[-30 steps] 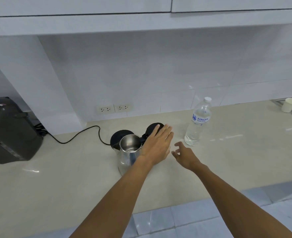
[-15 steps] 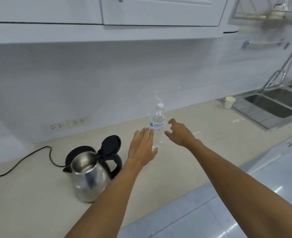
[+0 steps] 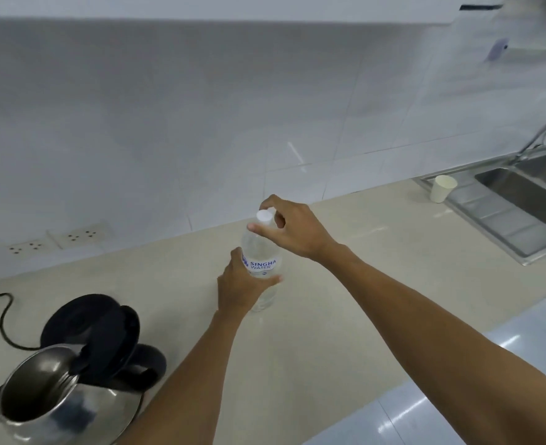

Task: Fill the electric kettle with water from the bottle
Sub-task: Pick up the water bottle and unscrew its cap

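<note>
The left hand (image 3: 242, 285) wraps the middle of a clear water bottle (image 3: 263, 268), fingers curled round its label; the right hand (image 3: 292, 228) pinches the white cap (image 3: 264, 217) from above; the bottle stands upright mid-counter, long axis vertical; the open steel kettle (image 3: 56, 403) sits at the beige counter's (image 3: 377, 284) front left corner, lid raised; white tiled wall behind; sink (image 3: 522, 197) at the right end

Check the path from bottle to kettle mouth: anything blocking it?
Nothing on the counter between the water bottle and the open electric kettle. The white cap is on, under the right hand; the left hand grips the body.
</note>
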`<state>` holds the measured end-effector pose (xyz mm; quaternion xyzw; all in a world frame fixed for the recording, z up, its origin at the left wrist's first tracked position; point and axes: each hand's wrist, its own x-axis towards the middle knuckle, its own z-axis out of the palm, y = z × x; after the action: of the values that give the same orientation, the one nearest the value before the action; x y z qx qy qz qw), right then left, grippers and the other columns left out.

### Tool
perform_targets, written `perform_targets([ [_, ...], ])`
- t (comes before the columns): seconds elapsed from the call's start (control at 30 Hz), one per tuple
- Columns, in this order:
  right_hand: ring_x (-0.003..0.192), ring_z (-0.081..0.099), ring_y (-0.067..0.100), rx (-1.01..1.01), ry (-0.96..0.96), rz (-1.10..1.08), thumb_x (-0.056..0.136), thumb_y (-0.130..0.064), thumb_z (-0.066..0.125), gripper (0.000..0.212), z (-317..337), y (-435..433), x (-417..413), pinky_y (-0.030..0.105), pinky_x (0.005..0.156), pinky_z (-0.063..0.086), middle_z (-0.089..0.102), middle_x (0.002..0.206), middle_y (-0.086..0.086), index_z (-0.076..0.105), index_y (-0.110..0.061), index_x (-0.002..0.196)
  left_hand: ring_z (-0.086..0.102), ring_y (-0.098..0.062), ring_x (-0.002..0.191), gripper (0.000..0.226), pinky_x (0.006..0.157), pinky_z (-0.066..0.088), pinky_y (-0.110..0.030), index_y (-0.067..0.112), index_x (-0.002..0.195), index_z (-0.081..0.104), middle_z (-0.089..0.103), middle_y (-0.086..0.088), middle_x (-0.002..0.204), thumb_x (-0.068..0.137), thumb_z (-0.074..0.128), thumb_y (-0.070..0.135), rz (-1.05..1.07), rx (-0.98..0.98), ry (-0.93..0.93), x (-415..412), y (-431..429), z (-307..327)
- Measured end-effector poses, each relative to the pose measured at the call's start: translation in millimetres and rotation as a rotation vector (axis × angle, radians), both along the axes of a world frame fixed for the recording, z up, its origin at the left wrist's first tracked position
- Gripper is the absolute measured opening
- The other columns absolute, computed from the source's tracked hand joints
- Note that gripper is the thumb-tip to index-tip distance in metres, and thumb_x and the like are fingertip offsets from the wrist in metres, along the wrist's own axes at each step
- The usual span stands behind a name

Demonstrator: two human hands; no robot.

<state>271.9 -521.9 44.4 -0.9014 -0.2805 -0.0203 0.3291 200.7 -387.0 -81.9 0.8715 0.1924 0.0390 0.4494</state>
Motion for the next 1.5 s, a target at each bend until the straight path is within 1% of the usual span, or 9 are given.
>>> perform_targets([
  [0.2, 0.060, 0.056, 0.017, 0.032, -0.139, 0.036, 0.089, -0.057, 0.067, 0.045, 0, 16, 11, 0.025, 0.056, 0.040, 0.060, 0.066, -0.004, 0.055, -0.015, 0.084, 0.064, -0.011, 0.102, 0.080, 0.074, 0.046, -0.004, 0.029, 0.130, 0.049, 0.062, 0.026, 0.105, 0.070, 0.102, 0.025, 0.047, -0.225, -0.141, 7, -6, -10],
  [0.4, 0.058, 0.051, 0.016, -0.228, -0.181, -0.006, 0.085, -0.069, 0.062, 0.054, 25, 15, -7, 0.031, 0.051, 0.040, 0.052, 0.056, -0.004, 0.052, -0.016, 0.079, 0.065, 0.010, 0.084, 0.068, 0.067, 0.048, -0.004, 0.032, 0.112, 0.053, 0.069, 0.021, 0.094, 0.067, 0.104, 0.026, 0.009, -0.242, -0.142, -30, -7, 1],
  [0.5, 0.059, 0.046, 0.016, -0.310, -0.120, 0.013, 0.088, -0.063, 0.062, 0.055, 40, 14, -27, 0.033, 0.055, 0.040, 0.047, 0.053, -0.004, 0.056, -0.009, 0.075, 0.068, 0.011, 0.082, 0.066, 0.068, 0.049, -0.006, 0.030, 0.110, 0.056, 0.075, 0.015, 0.095, 0.064, 0.104, 0.027, -0.029, -0.260, -0.123, -64, -4, 3],
  [0.6, 0.062, 0.048, 0.020, -0.368, -0.056, 0.057, 0.093, -0.055, 0.059, 0.046, 49, 15, -59, 0.036, 0.061, 0.044, 0.049, 0.056, -0.001, 0.051, -0.016, 0.070, 0.069, 0.011, 0.086, 0.066, 0.072, 0.052, -0.012, 0.030, 0.111, 0.057, 0.077, 0.015, 0.098, 0.064, 0.104, 0.031, -0.095, -0.289, -0.096, -100, 4, 11],
  [0.83, 0.054, 0.044, 0.011, -0.451, -0.069, 0.114, 0.099, -0.042, 0.056, 0.038, 86, 27, -147, 0.033, 0.054, 0.032, 0.045, 0.051, -0.002, 0.052, -0.013, 0.075, 0.072, 0.001, 0.095, 0.066, 0.076, 0.053, -0.013, 0.035, 0.114, 0.058, 0.077, 0.015, 0.104, 0.065, 0.102, 0.043, -0.176, -0.342, -0.146, -196, 23, 42],
  [1.03, 0.069, 0.054, 0.007, -0.515, 0.045, 0.326, 0.102, -0.041, 0.054, 0.021, 128, 67, -233, 0.028, 0.067, 0.040, 0.059, 0.072, -0.007, 0.063, -0.023, 0.103, 0.073, -0.004, 0.106, 0.071, 0.093, 0.060, -0.027, 0.035, 0.123, 0.059, 0.077, 0.015, 0.114, 0.066, 0.101, 0.039, -0.182, -0.423, -0.218, -278, 66, 53],
  [1.23, 0.076, 0.072, 0.016, -0.468, 0.081, 0.479, 0.096, -0.027, 0.065, 0.009, 144, 116, -274, 0.028, 0.075, 0.057, 0.072, 0.094, -0.009, 0.070, -0.027, 0.104, 0.071, -0.002, 0.117, 0.088, 0.103, 0.058, -0.029, 0.032, 0.141, 0.055, 0.075, 0.014, 0.127, 0.068, 0.103, 0.032, -0.160, -0.376, -0.243, -331, 130, 61],
  [1.4, 0.096, 0.070, 0.004, -0.439, 0.063, 0.558, 0.085, -0.007, 0.071, 0.027, 143, 158, -286, 0.028, 0.087, 0.054, 0.073, 0.107, -0.014, 0.074, -0.027, 0.102, 0.073, 0.002, 0.111, 0.080, 0.089, 0.058, -0.016, 0.029, 0.140, 0.059, 0.077, 0.013, 0.123, 0.073, 0.102, 0.024, -0.163, -0.267, -0.207, -361, 179, 77],
  [1.5, 0.097, 0.071, 0.005, -0.403, 0.023, 0.556, 0.082, -0.004, 0.070, 0.029, 138, 176, -281, 0.027, 0.085, 0.053, 0.072, 0.106, -0.013, 0.075, -0.026, 0.100, 0.073, 0.000, 0.111, 0.080, 0.093, 0.059, -0.021, 0.038, 0.138, 0.057, 0.076, 0.015, 0.122, 0.073, 0.101, 0.029, -0.149, -0.194, -0.180, -368, 201, 85],
])
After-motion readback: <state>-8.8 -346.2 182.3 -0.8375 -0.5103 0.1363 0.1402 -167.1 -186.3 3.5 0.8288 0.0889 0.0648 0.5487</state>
